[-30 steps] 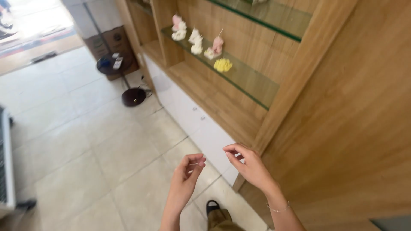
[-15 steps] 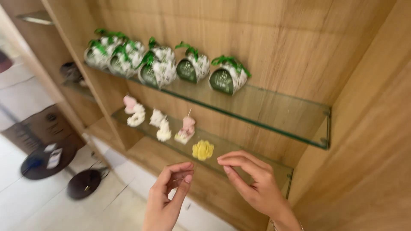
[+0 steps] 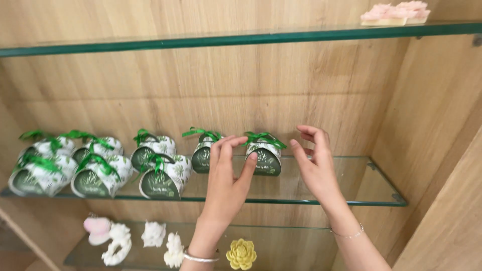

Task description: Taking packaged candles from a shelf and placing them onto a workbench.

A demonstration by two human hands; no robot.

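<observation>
Two bare forearms rise from the bottom edge toward a wooden shelf unit. The left hand (image 3: 228, 173) is raised with its back to the camera, fingers extended and slightly spread; its fingertips rest against the left side of a small green-and-white gift box (image 3: 266, 156), with no grip closed around it. The right hand (image 3: 314, 165) is held just to the right of the same box, fingers curved and loose, grasping nothing; whether it touches the box cannot be told. Each wrist carries a thin bracelet.

Nearest and lowest, the bottom glass shelf (image 3: 301, 246) bears five small moulded figures: one pink-and-white at far left, three white, and one yellow flower-shaped piece (image 3: 241, 253) directly below the left wrist.

The middle glass shelf (image 3: 346, 193) bears eight gift boxes with green ribbon bows. Three stand along the near edge at left, four behind them, and the eighth, the box between the hands, stands farthest right, beside the box partly hidden by the left hand (image 3: 203, 153).

The top glass shelf (image 3: 201, 42) carries one pale pink item (image 3: 394, 12) at far right. A wood-grain back panel (image 3: 241, 95) closes the unit.
</observation>
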